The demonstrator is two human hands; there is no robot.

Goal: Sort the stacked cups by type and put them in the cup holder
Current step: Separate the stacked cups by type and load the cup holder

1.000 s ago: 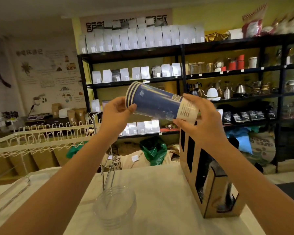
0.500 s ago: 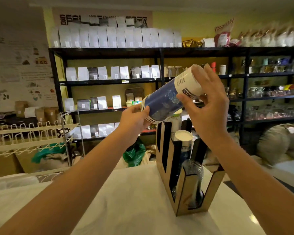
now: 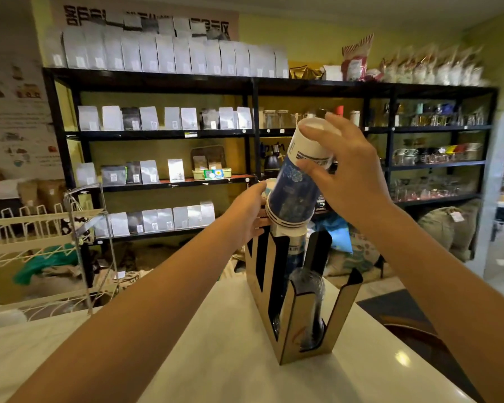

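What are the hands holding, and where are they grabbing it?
A stack of blue paper cups, upside down over the cup holder. The right hand grips the white base end on top; the left hand steadies the rims at the bottom.

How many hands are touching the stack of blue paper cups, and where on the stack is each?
2. The left hand is at the rims at the lower end of the blue paper cups; the right hand grips the white upper end.
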